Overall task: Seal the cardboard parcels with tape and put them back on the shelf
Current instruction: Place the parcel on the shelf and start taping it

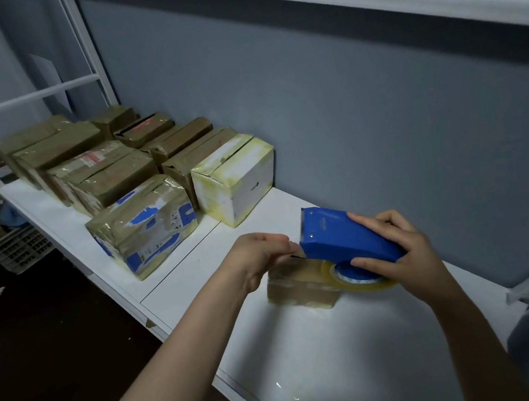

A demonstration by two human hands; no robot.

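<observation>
- Your right hand (397, 250) grips the blue plastic tape dispenser (342, 237); your left hand (257, 258) pinches its clear tape (361, 283) at the toothed front;
- the small brown cardboard parcel (298, 288) lies under both, midway across the white shelf (311, 362)

Right hand (397, 250) grips a blue tape dispenser (338, 237) tilted over a small parcel (301, 288) on the white shelf (311, 362). Left hand (260, 258) pinches the tape end (298, 256) right at the toothed blade (clear tape, hard to see). More parcels (118, 175) sit further left along the shelf.
</observation>
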